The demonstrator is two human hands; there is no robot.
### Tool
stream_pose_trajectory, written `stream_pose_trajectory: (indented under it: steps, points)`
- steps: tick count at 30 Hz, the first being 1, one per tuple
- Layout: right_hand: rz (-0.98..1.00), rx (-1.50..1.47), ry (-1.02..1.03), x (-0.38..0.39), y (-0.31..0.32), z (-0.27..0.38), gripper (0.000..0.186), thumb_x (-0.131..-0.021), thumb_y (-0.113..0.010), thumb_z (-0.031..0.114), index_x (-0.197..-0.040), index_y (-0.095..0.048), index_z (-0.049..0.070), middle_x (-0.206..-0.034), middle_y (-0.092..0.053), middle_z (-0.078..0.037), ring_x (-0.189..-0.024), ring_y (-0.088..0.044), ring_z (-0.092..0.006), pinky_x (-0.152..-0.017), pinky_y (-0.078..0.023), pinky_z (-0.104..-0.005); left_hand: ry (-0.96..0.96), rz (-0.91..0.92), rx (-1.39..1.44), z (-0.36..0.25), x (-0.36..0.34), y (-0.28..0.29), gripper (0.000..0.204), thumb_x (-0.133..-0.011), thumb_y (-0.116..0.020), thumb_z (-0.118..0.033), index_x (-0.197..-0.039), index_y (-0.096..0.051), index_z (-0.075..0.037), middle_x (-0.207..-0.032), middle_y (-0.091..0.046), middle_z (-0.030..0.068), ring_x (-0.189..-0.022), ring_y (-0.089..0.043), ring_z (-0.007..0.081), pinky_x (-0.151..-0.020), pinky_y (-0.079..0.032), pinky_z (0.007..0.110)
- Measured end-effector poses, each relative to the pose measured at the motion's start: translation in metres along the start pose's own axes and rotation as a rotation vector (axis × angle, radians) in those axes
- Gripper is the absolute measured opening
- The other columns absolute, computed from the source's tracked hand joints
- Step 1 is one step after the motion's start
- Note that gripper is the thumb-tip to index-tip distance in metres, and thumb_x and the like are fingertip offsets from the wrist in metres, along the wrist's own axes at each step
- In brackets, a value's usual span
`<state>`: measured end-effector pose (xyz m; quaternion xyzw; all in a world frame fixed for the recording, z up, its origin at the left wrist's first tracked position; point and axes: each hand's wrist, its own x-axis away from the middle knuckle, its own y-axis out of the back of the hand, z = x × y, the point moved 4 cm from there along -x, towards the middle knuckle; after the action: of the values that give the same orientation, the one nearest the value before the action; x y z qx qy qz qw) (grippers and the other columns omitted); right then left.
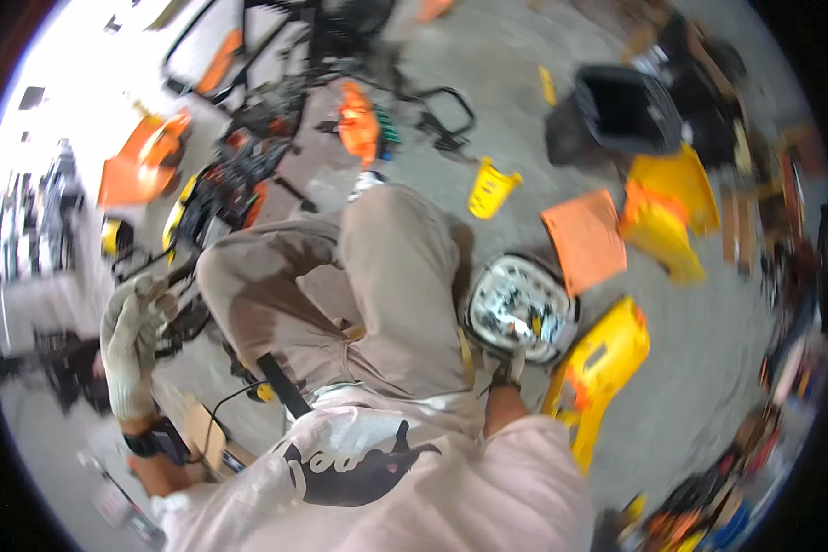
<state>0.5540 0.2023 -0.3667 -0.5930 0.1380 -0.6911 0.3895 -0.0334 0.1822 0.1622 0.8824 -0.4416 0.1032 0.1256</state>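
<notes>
My left hand (138, 336), in a cream work glove, is raised beside my bent left leg, its fingers curled; what is in them is unclear. It is near black machine parts with orange and yellow pieces (239, 189). My right hand (508, 368), low beside my right leg, reaches to the near rim of a rounded pale tray (515, 281) with a dark edge and small loose parts inside. Its fingers are blurred and partly hidden. A long yellow panel (612, 345) lies right of the tray, and a flat orange panel (580, 239) lies beyond it.
Orange panels (129, 175) lie at the left. Yellow pieces (492, 189) and more panels (667, 221) are on the grey floor (708, 331) ahead and right. A dark bin (626, 110) stands at the back right. Mixed clutter (736, 460) lines the right edge.
</notes>
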Motion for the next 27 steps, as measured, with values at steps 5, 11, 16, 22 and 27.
stream_pose_trajectory:
  steps: [5,11,16,22,27]
  points:
    - [-0.069,0.128,-0.125,-0.004,0.03,0.005,0.06,-0.101,-0.058,0.048,-0.145,-0.052,0.007,-0.145,-0.057,-0.017,-0.132,-0.055,-0.0391,-0.11,-0.046,-0.0635,0.054,0.034,-0.202,-0.007,0.021,-0.002,0.03,-0.104,-0.061,-0.023,-0.12,-0.066,0.003,-0.115,-0.073,0.0135,-0.1,-0.071,0.0214,-0.091,-0.056,0.036]
    - [-0.307,0.253,0.025,0.012,0.03,0.025,0.059,-0.106,-0.053,0.044,-0.15,-0.048,0.004,-0.149,-0.054,-0.018,-0.129,-0.058,-0.0402,-0.112,-0.047,-0.057,0.025,0.067,-0.198,0.015,0.025,0.0,0.026,-0.104,-0.059,-0.017,-0.12,-0.068,0.002,-0.112,-0.072,0.0083,-0.094,-0.067,0.0155,-0.082,-0.054,0.03]
    - [-0.205,0.463,0.01,0.051,-0.007,0.051,0.058,-0.108,-0.053,0.04,-0.15,-0.046,0.002,-0.15,-0.052,-0.019,-0.134,-0.053,-0.0401,-0.116,-0.042,-0.0582,0.007,0.127,-0.134,0.037,0.018,-0.005,0.026,-0.106,-0.056,-0.014,-0.119,-0.066,0.005,-0.107,-0.07,0.0105,-0.086,-0.064,0.014,-0.075,-0.052,0.028]
    - [-0.268,0.088,-0.049,0.074,-0.04,0.053,0.051,-0.108,-0.054,0.035,-0.151,-0.045,0.007,-0.154,-0.048,-0.018,-0.138,-0.048,-0.0409,-0.115,-0.037,-0.066,0.152,0.233,-0.105,0.057,0.007,-0.029,0.03,-0.106,-0.063,-0.025,-0.123,-0.066,0.0,-0.113,-0.07,0.0063,-0.098,-0.07,0.0146,-0.091,-0.056,0.03]
    - [-0.254,0.194,0.005,0.099,-0.073,0.048,0.054,-0.109,-0.051,0.038,-0.152,-0.041,0.007,-0.152,-0.048,-0.022,-0.139,-0.048,-0.0417,-0.116,-0.039,-0.0641,0.09,0.333,-0.136,0.058,-0.006,-0.037,0.032,-0.107,-0.06,-0.024,-0.124,-0.065,0.002,-0.116,-0.072,0.011,-0.1,-0.07,0.0167,-0.088,-0.056,0.031]
